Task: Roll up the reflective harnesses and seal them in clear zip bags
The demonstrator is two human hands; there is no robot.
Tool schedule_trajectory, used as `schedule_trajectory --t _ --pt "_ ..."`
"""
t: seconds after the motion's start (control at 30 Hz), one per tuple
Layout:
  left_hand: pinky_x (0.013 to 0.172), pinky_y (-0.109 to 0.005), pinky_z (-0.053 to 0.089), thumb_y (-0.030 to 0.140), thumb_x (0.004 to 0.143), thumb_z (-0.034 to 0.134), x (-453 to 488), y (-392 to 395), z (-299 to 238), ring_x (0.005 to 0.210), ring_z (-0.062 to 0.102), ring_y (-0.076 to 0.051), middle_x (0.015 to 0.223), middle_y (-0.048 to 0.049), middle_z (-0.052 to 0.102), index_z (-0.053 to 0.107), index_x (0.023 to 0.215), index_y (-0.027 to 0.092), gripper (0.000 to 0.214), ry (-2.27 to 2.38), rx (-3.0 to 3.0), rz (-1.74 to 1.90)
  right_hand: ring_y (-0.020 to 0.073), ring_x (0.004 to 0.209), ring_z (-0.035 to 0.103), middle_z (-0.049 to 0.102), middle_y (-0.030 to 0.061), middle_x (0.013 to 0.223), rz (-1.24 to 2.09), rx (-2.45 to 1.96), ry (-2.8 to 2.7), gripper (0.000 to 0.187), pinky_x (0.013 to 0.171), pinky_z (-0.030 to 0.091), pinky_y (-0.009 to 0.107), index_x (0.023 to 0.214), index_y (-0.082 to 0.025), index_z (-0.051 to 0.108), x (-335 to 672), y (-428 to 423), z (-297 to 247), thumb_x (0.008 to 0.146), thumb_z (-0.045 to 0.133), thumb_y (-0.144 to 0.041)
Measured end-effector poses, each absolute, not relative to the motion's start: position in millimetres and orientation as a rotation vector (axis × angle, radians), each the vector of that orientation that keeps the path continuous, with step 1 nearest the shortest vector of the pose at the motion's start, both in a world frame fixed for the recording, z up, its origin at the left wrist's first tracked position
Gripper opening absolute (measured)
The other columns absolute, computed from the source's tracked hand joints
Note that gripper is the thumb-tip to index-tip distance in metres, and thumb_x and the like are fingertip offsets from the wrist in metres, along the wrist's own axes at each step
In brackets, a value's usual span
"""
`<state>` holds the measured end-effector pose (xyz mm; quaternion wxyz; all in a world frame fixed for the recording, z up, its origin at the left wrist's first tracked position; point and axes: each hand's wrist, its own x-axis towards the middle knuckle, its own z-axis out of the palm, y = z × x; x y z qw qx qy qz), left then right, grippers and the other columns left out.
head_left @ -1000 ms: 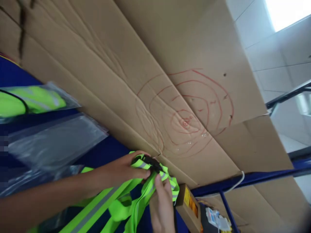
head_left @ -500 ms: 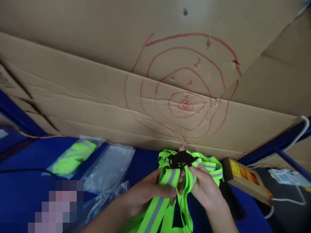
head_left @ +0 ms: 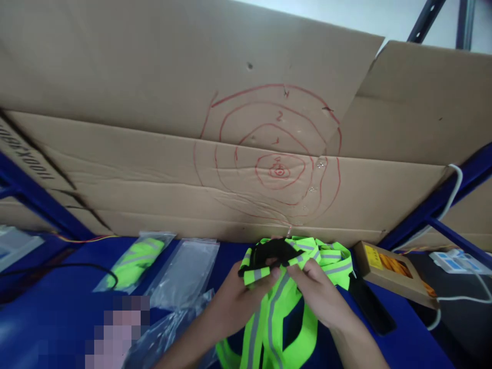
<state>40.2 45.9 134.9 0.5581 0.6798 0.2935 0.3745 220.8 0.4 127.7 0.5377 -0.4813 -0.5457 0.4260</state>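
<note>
Both hands hold a neon green reflective vest (head_left: 271, 328) made of straps with grey stripes, bunched up over the blue surface. My left hand (head_left: 248, 297) is closed around a green strap and the edge of the vest's black part (head_left: 269, 253). My right hand (head_left: 317, 289) pinches the straps just to the right, close to the left fingertips. Loose straps hang down between my forearms. More green straps (head_left: 334, 261) lie heaped behind my right hand. Some fingers of both hands are hidden by the fabric.
On the blue tabletop (head_left: 77, 302), left, lie a bagged green vest (head_left: 138, 261) and clear plastic bags (head_left: 186, 271). To the right are a black flat object (head_left: 372, 307) and an open-windowed carton (head_left: 397, 274). Cardboard with red rings (head_left: 230, 200) stands behind. A pixelated patch covers the lower left.
The view has tilted up. My left hand has turned the black part and folded a strap end across it; the right hand has shifted along the straps. Both still hold the vest.
</note>
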Motion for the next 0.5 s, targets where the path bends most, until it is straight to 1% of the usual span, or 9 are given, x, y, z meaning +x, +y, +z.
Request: schedule_trajectory --t 0.07,0.13,0.2,0.23,0.3,0.33,0.37,0.4,0.5 --pt "0.123 -0.045 0.042 0.041 0.087 0.079 43.0 38.7 149.4 0.133 0.062 -0.031 0.125 -0.009 0.077 0.072 0.128 0.022 0.046 0.65 1.655 0.924 0.0225 0.091 0.07 0.077 0.0056 0.092 1.012 -1.167 -1.268 0.05 0.088 0.057 0.036 0.098 -0.021 0.078 217.9 -2.9 133.8 0.095 0.063 -0.068" --pt "0.121 -0.045 0.044 0.04 0.086 0.079 44.9 34.1 157.2 0.131 0.065 -0.03 0.129 -0.0084 0.076 0.071 0.13 0.022 0.047 0.63 1.623 0.93 0.0252 0.099 0.071 0.077 0.0073 0.099 1.012 -1.173 -1.32 0.053 0.092 0.058 0.039 0.106 -0.021 0.078 215.1 -4.5 137.0 0.096 0.059 -0.069" --pt "0.116 -0.043 0.049 0.041 0.089 0.076 44.6 32.9 157.5 0.125 0.068 -0.03 0.128 -0.0078 0.076 0.073 0.127 0.022 0.042 0.666 1.563 0.893 0.0271 0.113 0.07 0.076 0.0095 0.118 0.929 -1.185 -1.412 0.049 0.103 0.056 0.043 0.125 -0.023 0.074 215.7 -4.4 138.3 0.098 0.061 -0.062" --pt "0.114 -0.041 0.05 0.041 0.09 0.075 43.8 33.5 155.5 0.123 0.069 -0.03 0.126 -0.0073 0.077 0.074 0.124 0.022 0.04 0.691 1.542 0.864 0.0272 0.121 0.068 0.071 0.0101 0.132 0.859 -1.191 -1.447 0.051 0.108 0.054 0.044 0.139 -0.026 0.067 217.8 -4.1 139.0 0.098 0.065 -0.056" --pt "0.112 -0.039 0.05 0.041 0.091 0.074 41.8 36.8 149.3 0.123 0.068 -0.029 0.124 -0.0057 0.078 0.075 0.121 0.022 0.036 0.708 1.537 0.801 0.0262 0.134 0.061 0.056 0.01 0.155 0.693 -1.195 -1.501 0.076 0.114 0.051 0.044 0.16 -0.033 0.044 225.5 -3.7 141.6 0.092 0.076 -0.043" --pt "0.112 -0.038 0.05 0.041 0.091 0.074 41.0 39.1 145.5 0.122 0.068 -0.029 0.122 -0.0049 0.078 0.075 0.12 0.021 0.035 0.689 1.544 0.764 0.0256 0.138 0.059 0.052 0.0092 0.159 0.622 -1.199 -1.551 0.086 0.115 0.05 0.043 0.163 -0.036 0.037 230.3 -4.0 143.8 0.089 0.081 -0.038" --pt "0.11 -0.037 0.05 0.041 0.09 0.075 40.7 41.5 141.6 0.121 0.068 -0.028 0.119 -0.0042 0.079 0.076 0.118 0.021 0.034 0.652 1.554 0.713 0.0252 0.139 0.059 0.052 0.0083 0.16 0.575 -1.201 -1.633 0.089 0.115 0.05 0.042 0.163 -0.037 0.038 234.8 -4.7 146.5 0.086 0.084 -0.035" --pt "0.108 -0.037 0.052 0.04 0.089 0.076 40.9 44.0 137.5 0.118 0.068 -0.027 0.116 -0.0038 0.079 0.076 0.115 0.02 0.034 0.613 1.561 0.659 0.0248 0.138 0.06 0.056 0.0075 0.157 0.557 -1.204 -1.741 0.083 0.115 0.051 0.041 0.16 -0.038 0.045 238.6 -5.9 149.3 0.086 0.084 -0.033" --pt "0.099 -0.036 0.055 0.038 0.083 0.08 44.5 49.7 124.4 0.105 0.068 -0.024 0.106 -0.0036 0.078 0.076 0.106 0.018 0.03 0.566 1.539 0.586 0.0245 0.128 0.068 0.07 0.0069 0.141 0.56 -1.235 -1.978 0.046 0.11 0.055 0.039 0.139 -0.033 0.069 241.4 -9.6 155.7 0.094 0.076 -0.033"
